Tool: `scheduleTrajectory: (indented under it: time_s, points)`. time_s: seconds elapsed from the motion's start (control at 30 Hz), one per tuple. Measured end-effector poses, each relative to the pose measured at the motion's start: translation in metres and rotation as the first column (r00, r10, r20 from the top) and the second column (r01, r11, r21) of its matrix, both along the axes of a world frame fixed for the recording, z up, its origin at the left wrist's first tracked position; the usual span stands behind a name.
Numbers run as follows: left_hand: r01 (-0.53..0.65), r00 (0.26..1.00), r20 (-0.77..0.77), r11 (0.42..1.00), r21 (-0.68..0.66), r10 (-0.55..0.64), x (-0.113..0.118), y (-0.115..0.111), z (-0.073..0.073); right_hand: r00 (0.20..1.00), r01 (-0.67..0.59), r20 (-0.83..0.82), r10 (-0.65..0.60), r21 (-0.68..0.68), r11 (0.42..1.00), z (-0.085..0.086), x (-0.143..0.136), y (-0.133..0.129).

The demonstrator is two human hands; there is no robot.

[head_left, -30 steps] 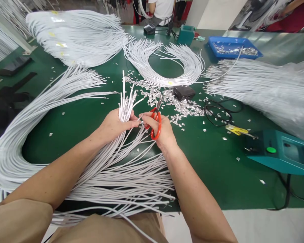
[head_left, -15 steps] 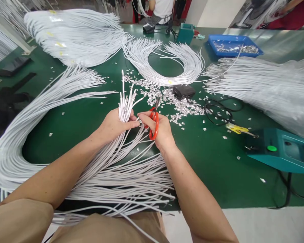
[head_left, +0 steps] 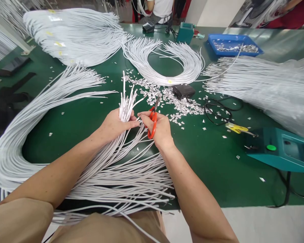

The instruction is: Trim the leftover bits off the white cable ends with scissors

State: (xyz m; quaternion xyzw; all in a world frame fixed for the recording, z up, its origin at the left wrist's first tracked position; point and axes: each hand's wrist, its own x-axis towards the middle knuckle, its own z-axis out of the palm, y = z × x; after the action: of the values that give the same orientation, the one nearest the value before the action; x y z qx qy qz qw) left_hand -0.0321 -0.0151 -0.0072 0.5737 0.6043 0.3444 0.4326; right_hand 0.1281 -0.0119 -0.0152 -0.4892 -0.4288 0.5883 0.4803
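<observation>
Left hand: the left hand [head_left: 116,122] is wrapped round a bundle of thin white cables [head_left: 126,109], thumb across its front; the ends stand up above the fist.
Right hand: the right hand [head_left: 161,127] is curled, with red-handled metal scissors [head_left: 155,122] in its grip, blades pointing to the table's far edge; thumb and forefinger close together beside the left thumb. Whether they pinch a cable I cannot tell.
Under the forearms: loose white cable ends [head_left: 131,179] spread along the near edge of the green table [head_left: 205,168].
Beyond the hands: small silvery scraps [head_left: 177,104] around a black box [head_left: 183,91].
Toward the far edge: a curved white cable coil [head_left: 167,80]; rightward, a blue plastic tray [head_left: 235,53].
</observation>
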Motion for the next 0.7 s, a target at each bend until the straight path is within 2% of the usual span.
scheduleTrajectory:
  time_s: [0.3,0.5,0.7]
  points:
    - [0.032,0.969,0.247,0.996,-0.079,-0.012,0.0005,0.0012,-0.0017,0.988,-0.075,-0.138,0.066,-0.056,0.996,0.0010,0.0012,0.0020]
    - [0.026,0.971,0.238,0.997,-0.070,-0.009,0.0015,0.0008,0.0003,0.977,-0.104,-0.193,0.090,-0.064,0.992,0.0038,0.0030,0.0020]
    - [0.010,0.980,0.199,0.999,-0.050,0.001,0.0016,-0.0008,-0.0007,0.982,-0.061,-0.186,0.047,-0.075,0.995,0.0022,0.0012,0.0024]
